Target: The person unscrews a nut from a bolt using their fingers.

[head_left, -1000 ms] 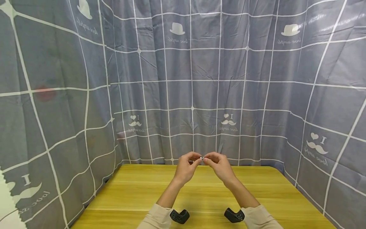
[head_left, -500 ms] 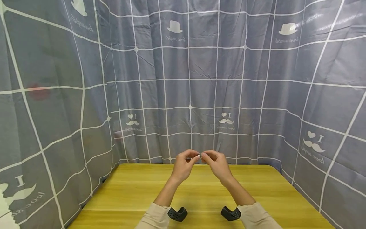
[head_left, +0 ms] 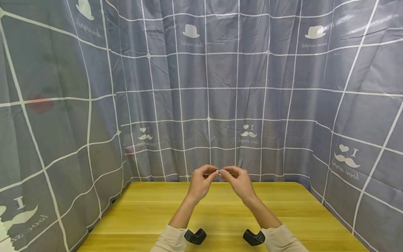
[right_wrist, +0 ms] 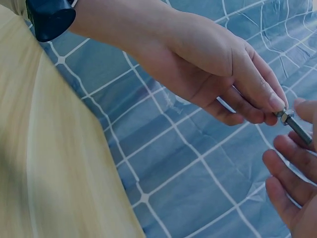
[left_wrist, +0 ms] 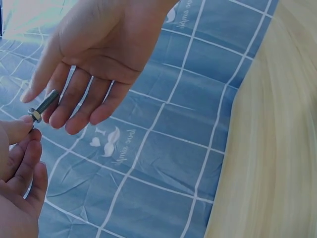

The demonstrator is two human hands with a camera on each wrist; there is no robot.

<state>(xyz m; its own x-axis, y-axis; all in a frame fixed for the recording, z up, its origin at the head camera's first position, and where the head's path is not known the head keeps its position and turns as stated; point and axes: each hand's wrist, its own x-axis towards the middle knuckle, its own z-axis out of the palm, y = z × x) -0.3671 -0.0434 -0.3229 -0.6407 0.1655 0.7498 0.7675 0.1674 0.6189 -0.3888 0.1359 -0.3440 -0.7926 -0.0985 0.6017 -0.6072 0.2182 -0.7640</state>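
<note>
In the head view my left hand (head_left: 200,182) and right hand (head_left: 240,182) meet above the far table edge, with a small metal bolt (head_left: 219,172) between their fingertips. The left hand pinches the bolt's head end between thumb and fingers. A hex nut (right_wrist: 286,117) sits on the bolt close to the left thumb tip. From it the threaded shank (left_wrist: 47,101) points toward the right hand. The right thumb (right_wrist: 303,108) stands apart from the shank, with the index finger close below it. The other right fingers are loosely extended.
A yellow wood-grain table (head_left: 220,210) stretches below the forearms. Grey gridded curtains (head_left: 220,77) enclose it at the back and both sides. Black wrist devices (head_left: 195,237) sit at the beige sleeve cuffs.
More of the bolt shows between the fingertips than a second ago. The right thumb and fingers have shifted slightly around it. The whole head view has moved a little.
</note>
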